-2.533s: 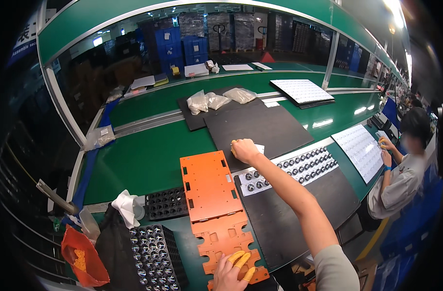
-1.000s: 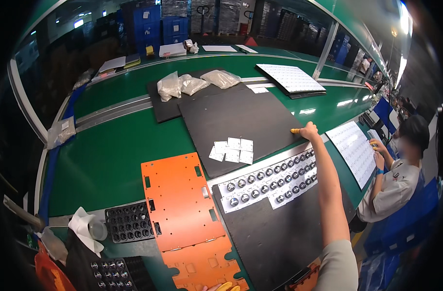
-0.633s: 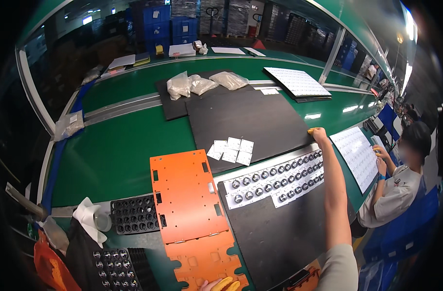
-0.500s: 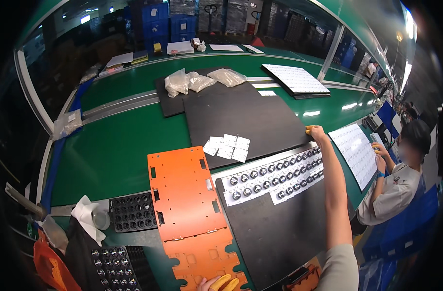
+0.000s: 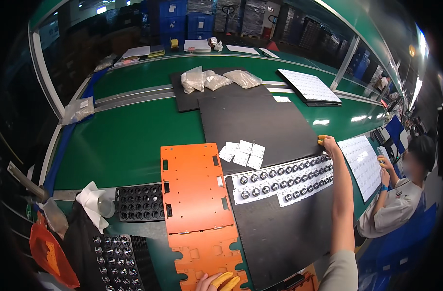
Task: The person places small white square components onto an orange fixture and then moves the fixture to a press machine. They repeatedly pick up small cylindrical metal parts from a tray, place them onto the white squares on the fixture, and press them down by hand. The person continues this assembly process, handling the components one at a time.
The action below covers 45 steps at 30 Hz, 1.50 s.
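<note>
My right hand reaches far out to the right end of the rows of white circuit boards with round black lenses. Its fingers, with yellow finger cots, are closed at the edge of a black mat; what they pinch is too small to make out. Low in the picture my left hand lies on the near part of an orange fixture plate, its yellow-capped fingers slightly apart. Part of that hand is cut off by the lower edge. Several loose white square boards lie on the mat.
Black trays of round lenses and a black cavity tray stand left of the plate. Bags of small parts lie at the back. At the right a co-worker handles a white board sheet.
The view has turned a little, so the bench sits farther right in the picture. Both hands remain at nearly the same places on the bench; nothing is visibly taken up or let go.
</note>
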Each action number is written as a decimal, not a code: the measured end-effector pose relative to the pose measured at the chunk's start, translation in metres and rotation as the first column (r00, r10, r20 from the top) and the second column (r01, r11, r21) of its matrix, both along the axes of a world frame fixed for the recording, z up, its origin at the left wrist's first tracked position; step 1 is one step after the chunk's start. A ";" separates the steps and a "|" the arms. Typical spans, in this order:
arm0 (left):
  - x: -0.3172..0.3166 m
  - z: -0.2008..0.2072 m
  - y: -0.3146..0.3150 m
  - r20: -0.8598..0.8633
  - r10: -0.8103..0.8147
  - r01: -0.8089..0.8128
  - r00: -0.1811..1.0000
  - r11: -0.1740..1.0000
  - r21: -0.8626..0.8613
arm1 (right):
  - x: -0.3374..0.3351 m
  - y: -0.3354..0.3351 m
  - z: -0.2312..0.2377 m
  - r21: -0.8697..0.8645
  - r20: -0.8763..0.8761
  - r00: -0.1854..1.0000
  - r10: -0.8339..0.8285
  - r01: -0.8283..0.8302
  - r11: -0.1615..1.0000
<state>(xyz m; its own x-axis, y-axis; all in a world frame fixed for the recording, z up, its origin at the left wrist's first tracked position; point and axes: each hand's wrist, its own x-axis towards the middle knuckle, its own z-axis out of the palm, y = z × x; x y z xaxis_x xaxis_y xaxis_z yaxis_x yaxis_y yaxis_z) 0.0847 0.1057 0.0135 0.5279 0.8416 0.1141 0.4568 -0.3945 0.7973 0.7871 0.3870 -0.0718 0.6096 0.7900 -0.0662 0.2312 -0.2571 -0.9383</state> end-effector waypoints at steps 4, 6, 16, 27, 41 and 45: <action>-0.001 0.000 0.000 0.004 -0.019 0.019 1.000 1.000 -0.014 | 0.006 -0.004 -0.003 -0.085 0.155 0.988 -0.008 0.021 0.996; -0.001 0.001 0.000 0.012 -0.017 0.017 1.000 1.000 -0.011 | -0.005 -0.002 0.005 -0.210 0.357 0.933 0.036 0.043 0.977; 0.001 -0.003 -0.004 0.019 0.005 -0.006 1.000 0.999 0.033 | -0.280 0.021 0.075 -0.080 0.722 0.604 0.339 -0.413 0.907; 0.005 0.000 -0.011 0.109 0.076 -0.090 0.991 0.987 0.130 | -0.424 0.030 0.025 -0.414 0.846 0.141 0.513 -0.432 0.801; 0.000 -0.038 -0.010 0.047 0.024 -0.034 0.999 0.973 0.230 | -0.439 0.037 0.020 -0.243 0.969 -0.072 0.236 -0.432 0.868; 0.000 -0.042 -0.009 0.060 0.028 -0.042 0.998 0.969 0.245 | -0.431 0.039 0.036 -0.215 0.946 0.132 0.297 -0.431 0.876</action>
<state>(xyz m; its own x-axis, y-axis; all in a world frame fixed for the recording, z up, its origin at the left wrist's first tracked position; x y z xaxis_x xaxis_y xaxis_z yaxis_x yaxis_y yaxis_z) 0.0847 0.0965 -0.0288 0.4858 0.8019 0.3478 0.4317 -0.5661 0.7023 0.3562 0.4262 -0.0354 -0.2011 0.8985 0.3902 0.9789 0.1994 0.0454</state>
